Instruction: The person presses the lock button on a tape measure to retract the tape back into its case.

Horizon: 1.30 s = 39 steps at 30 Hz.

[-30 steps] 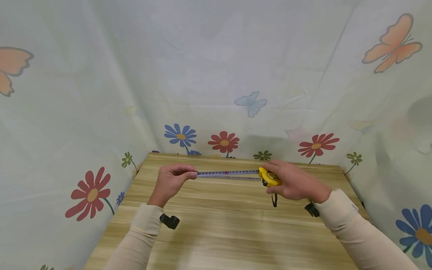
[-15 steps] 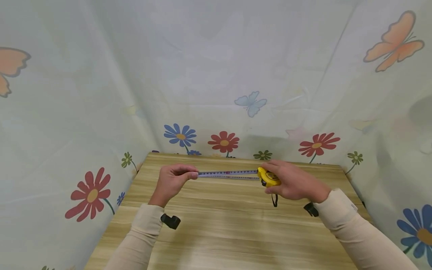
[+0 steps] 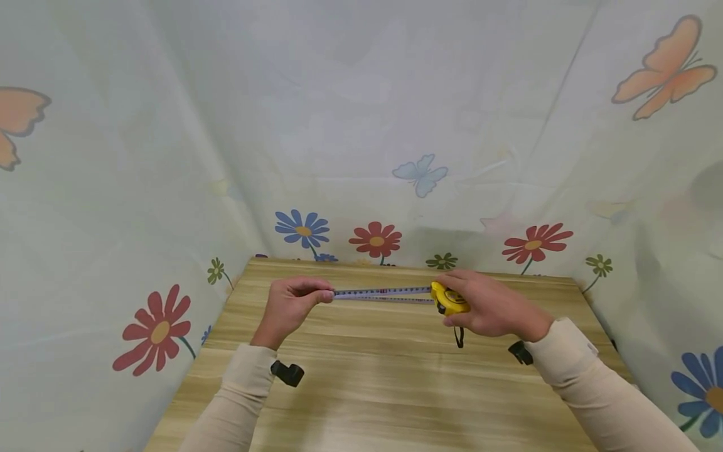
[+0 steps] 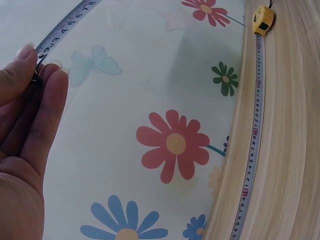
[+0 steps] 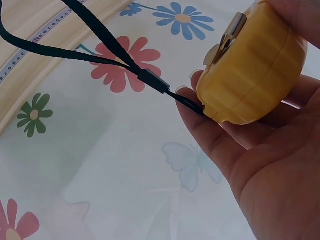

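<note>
With left hand (image 3: 290, 304), pinching the end of tape blade (image 3: 384, 290) between thumb and fingers; with right hand (image 3: 490, 303), gripping round yellow case (image 5: 255, 65), beside black strap (image 5: 152, 80). Between both hands, holding the blade drawn out, probably at the step of extending or measuring. For the next move, seemingly needing firm grips and an even pull. Below the hands, apparently on table (image 3: 373, 383), seeing second case (image 4: 262, 21) with second blade (image 4: 255, 132) extended; beyond the hands, flowered backdrop (image 3: 339, 125).
</note>
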{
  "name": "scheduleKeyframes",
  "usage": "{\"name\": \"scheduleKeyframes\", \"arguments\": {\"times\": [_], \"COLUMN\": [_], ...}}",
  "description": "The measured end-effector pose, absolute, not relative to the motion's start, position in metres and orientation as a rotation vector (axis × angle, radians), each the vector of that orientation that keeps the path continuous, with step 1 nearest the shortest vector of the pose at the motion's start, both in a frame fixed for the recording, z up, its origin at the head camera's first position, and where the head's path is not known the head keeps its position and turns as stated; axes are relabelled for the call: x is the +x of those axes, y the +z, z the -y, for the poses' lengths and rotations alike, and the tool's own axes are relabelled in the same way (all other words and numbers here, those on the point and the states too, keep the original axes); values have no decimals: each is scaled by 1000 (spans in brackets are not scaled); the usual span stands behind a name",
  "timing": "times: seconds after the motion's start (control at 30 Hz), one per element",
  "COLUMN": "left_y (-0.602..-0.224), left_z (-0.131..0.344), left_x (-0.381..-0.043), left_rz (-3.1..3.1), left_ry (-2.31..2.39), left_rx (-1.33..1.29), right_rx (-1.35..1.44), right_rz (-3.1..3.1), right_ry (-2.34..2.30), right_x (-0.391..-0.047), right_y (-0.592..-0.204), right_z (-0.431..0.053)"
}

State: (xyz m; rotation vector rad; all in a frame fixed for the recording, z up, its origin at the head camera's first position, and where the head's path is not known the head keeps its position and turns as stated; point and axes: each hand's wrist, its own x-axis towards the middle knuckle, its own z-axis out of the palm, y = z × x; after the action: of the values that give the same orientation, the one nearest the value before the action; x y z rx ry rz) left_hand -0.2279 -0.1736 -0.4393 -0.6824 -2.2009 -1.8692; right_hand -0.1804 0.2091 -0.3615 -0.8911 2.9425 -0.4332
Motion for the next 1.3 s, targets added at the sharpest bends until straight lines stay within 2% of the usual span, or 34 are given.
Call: {"name": "scheduleKeyframes", "arguments": {"times": [1.3], "left_y": [-438], "left_z": [164], "left_x": [-226], "left_rz": [2212], "left_ry": [-1855], "left_rx": [-713], "right_rx": [-888], "right_rz": [-2924], "right_ry": [-457], "right_x": [-180], "right_y": [-360], "right_z": [-206]}}
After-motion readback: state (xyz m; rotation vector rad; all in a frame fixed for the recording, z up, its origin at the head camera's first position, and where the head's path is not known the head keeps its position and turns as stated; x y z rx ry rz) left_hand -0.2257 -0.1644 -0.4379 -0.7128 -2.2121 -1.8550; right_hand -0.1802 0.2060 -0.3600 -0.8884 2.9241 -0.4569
